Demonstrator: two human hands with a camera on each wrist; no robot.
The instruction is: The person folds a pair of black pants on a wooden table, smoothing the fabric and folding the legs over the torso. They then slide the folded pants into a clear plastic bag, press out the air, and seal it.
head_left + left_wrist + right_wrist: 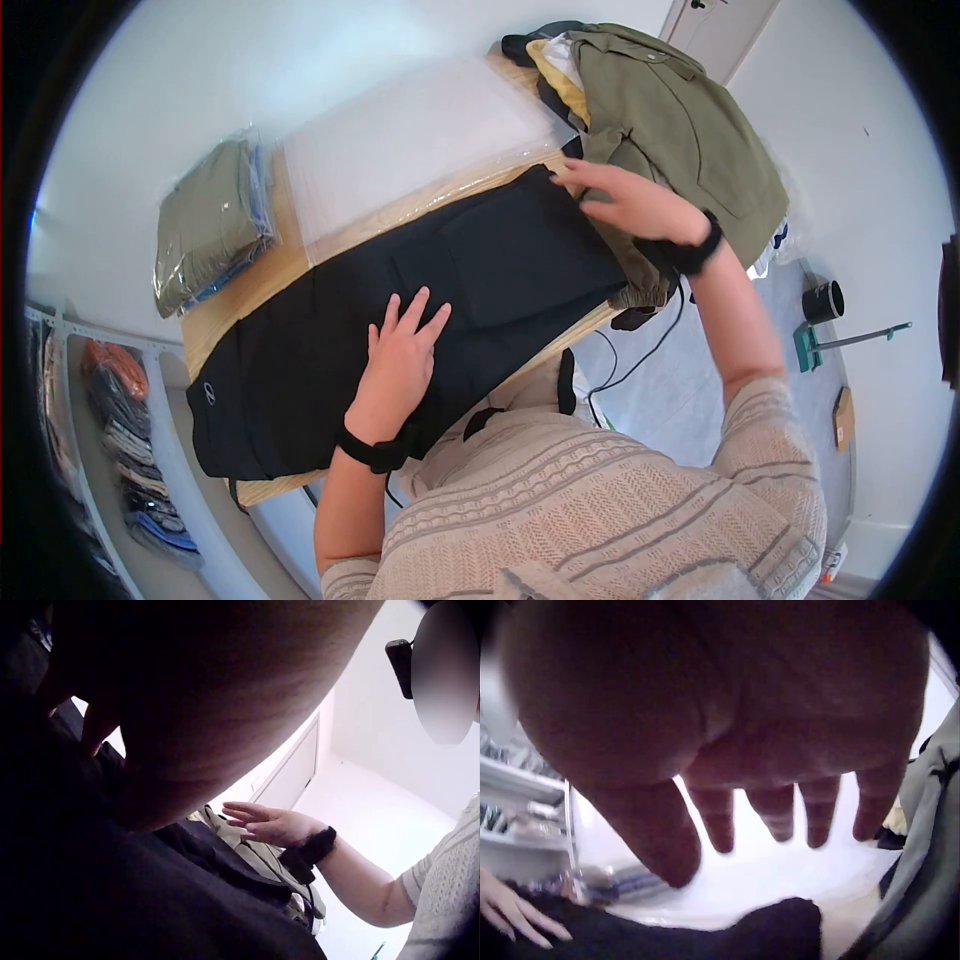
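A folded black garment (330, 345) lies flat across the table, with a small light logo near its left end. My left hand (398, 362) rests on the middle of it, fingers spread. Over its far right corner my right hand (638, 203) is held out with straight fingers and nothing in the grasp. In the right wrist view the right hand's fingers (772, 814) hang apart above the garment (697, 941). The left wrist view shows the left palm (217, 697) close over dark cloth (172, 900).
Clear plastic bags (410, 140) lie flat along the wall side of the wooden table (285, 215). Bagged folded clothes (208, 225) sit at the left. An olive jacket (675, 120) tops a clothes pile at the right. Shelves (180, 400) with packed clothes stand lower left; a cable (650, 350) hangs nearby.
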